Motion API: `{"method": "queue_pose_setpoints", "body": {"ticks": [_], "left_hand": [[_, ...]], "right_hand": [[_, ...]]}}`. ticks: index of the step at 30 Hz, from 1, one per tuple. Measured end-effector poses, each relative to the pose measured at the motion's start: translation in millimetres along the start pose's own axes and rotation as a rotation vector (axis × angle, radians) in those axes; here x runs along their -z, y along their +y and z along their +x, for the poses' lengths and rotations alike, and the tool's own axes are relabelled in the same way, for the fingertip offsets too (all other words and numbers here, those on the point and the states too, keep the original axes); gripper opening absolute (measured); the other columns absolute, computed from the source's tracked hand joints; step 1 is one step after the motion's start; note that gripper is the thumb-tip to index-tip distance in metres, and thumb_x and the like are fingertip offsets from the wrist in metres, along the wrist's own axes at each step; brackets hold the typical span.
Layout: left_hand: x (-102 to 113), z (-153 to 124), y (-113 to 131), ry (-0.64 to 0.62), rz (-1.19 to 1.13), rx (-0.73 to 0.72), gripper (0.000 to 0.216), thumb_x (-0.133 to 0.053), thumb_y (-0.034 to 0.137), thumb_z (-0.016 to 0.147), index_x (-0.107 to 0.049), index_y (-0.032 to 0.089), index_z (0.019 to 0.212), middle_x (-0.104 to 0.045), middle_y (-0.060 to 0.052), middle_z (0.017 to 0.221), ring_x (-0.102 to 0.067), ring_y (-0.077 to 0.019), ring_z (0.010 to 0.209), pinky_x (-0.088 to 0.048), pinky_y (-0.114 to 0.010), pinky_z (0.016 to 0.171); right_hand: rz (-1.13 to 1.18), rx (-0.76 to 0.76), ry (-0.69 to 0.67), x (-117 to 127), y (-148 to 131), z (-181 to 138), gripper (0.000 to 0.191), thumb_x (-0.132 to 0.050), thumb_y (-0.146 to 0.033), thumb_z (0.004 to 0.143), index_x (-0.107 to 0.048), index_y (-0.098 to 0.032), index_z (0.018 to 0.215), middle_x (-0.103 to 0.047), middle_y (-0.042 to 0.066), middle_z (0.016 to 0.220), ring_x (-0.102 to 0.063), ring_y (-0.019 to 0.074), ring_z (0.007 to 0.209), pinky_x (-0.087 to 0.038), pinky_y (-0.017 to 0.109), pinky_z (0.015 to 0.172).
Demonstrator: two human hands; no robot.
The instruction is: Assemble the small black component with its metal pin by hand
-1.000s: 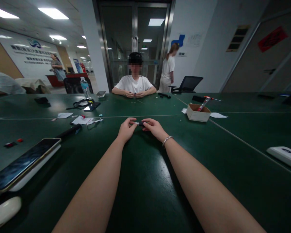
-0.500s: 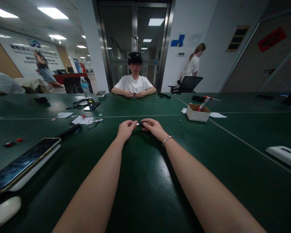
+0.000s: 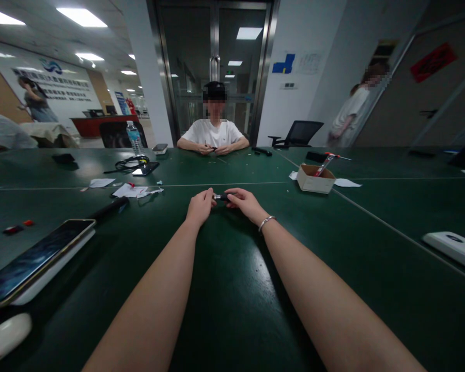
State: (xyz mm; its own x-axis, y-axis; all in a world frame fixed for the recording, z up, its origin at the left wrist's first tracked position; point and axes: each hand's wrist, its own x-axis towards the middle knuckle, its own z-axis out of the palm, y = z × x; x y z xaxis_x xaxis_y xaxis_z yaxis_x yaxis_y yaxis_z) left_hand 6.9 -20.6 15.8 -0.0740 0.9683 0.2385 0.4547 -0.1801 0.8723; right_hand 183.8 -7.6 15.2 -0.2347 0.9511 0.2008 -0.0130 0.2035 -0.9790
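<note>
Seen from the head camera, a person seated at a long green desk holds a small dark piece with a bright metal end, just above the desk top between the two hands. The left hand pinches the metal end and the right hand, a bracelet at its wrist, closes over the dark body. The fingers of both hands are drawn narrow around the piece. Over the past second little has changed in the grip: both hands have stayed together at the same spot, shifting only slightly. By that reading, the handling of the piece is at the same stage as a moment ago. The movement is in the background, where a person in a white top has walked from the glass doors toward the right wall. A seated co-worker across the desk keeps both hands together on the far edge. A phone lies at the near left, a dark pen-like tool and paper scraps lie beyond it, and a cardboard box sits to the right, all well apart from the hands.
</note>
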Motion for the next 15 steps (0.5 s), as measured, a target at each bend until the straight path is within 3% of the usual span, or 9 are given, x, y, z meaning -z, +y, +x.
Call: {"method": "queue_pose_setpoints", "body": {"ticks": [3,6,10,15], "left_hand": [[-2,3,-5,-0.008,-0.136,-0.082,0.033,-0.049,0.044,0.085,-0.065,0.021,0.104,-0.069,-0.005,0.095,-0.062,-0.0149,0.073,-0.046,-0.027,0.066],[-5,6,-10,-0.021,-0.162,-0.170,0.031,-0.059,0.032,0.078,-0.064,0.021,0.106,-0.067,-0.006,0.104,-0.063,-0.0147,0.079,-0.048,-0.028,0.072],[-7,9,-14,-0.017,-0.168,-0.194,0.023,-0.060,0.032,0.078,-0.066,0.019,0.096,-0.068,-0.005,0.091,-0.062,-0.0148,0.078,-0.049,-0.030,0.075],[-4,7,-11,-0.006,-0.109,-0.138,0.028,-0.058,0.043,0.079,-0.067,0.017,0.088,-0.068,-0.005,0.080,-0.062,-0.0155,0.075,-0.048,-0.030,0.075]], "right_hand": [[0.031,-0.027,0.033,1,2,2,0.018,-0.069,-0.021,0.080,-0.067,-0.017,0.097,-0.069,0.001,0.071,-0.065,0.0096,0.060,-0.053,0.020,0.058],[0.049,-0.035,0.037,1,2,2,0.017,-0.069,-0.020,0.080,-0.067,-0.017,0.096,-0.069,0.001,0.070,-0.065,0.0093,0.059,-0.054,0.020,0.058],[0.054,-0.028,0.030,1,1,2,0.016,-0.068,-0.020,0.080,-0.067,-0.017,0.096,-0.070,0.001,0.071,-0.065,0.0093,0.059,-0.054,0.020,0.057],[0.049,-0.024,0.020,0,0,0,0.016,-0.068,-0.019,0.081,-0.067,-0.017,0.096,-0.070,0.001,0.071,-0.065,0.0086,0.059,-0.054,0.019,0.057]]}}
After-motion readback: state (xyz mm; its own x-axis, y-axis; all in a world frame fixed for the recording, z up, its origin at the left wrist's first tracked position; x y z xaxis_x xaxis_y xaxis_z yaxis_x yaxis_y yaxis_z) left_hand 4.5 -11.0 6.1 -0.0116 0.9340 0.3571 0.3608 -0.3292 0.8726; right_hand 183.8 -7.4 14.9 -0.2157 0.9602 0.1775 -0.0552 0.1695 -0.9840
